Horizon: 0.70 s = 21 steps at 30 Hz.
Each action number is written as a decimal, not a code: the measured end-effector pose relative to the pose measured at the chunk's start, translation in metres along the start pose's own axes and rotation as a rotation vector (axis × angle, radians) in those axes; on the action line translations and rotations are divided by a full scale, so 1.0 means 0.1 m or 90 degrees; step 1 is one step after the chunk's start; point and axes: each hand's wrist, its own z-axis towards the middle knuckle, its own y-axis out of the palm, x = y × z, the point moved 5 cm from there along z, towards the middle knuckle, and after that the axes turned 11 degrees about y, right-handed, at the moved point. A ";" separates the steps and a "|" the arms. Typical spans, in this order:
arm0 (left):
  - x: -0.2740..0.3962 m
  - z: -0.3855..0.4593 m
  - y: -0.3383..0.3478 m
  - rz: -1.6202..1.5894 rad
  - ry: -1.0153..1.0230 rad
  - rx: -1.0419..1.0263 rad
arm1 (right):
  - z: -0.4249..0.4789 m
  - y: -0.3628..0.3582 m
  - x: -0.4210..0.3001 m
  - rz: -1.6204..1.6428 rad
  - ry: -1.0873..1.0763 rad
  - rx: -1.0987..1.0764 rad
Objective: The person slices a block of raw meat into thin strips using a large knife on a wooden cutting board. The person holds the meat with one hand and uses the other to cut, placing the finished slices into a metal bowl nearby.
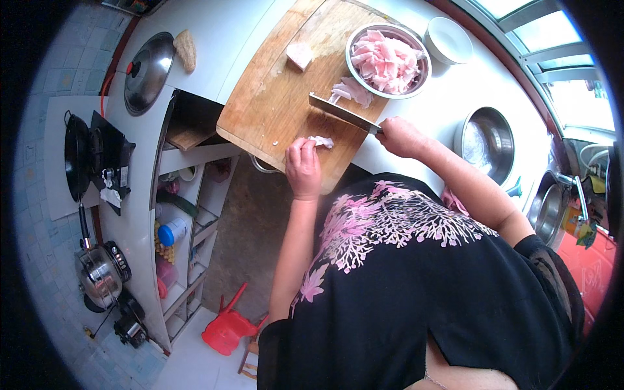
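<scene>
My right hand grips the handle of a cleaver, whose blade is held over the wooden cutting board. Close to the board's near edge, my left hand pinches a small pale scrap of meat between its fingertips. Several thin slices of pink meat lie just beyond the blade. A steel bowl heaped with sliced meat stands at the board's far right corner. Farther back on the board sits a pale pink block of meat.
Beside the meat bowl is a white bowl. A steel basin stands on the counter to the right, near a sink. At left are a domed lid, a wok and a steel pot. A red stool stands below.
</scene>
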 end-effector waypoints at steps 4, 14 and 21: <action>0.03 -0.02 0.00 0.023 0.000 -0.006 | -0.07 -0.10 -0.07 -0.026 -0.044 0.012; 0.01 -0.03 0.04 -0.009 -0.010 0.015 | -0.21 0.04 -0.26 0.200 -0.026 -0.274; 0.01 -0.04 0.04 0.008 0.001 0.025 | -0.18 0.08 -0.15 0.214 0.005 -0.297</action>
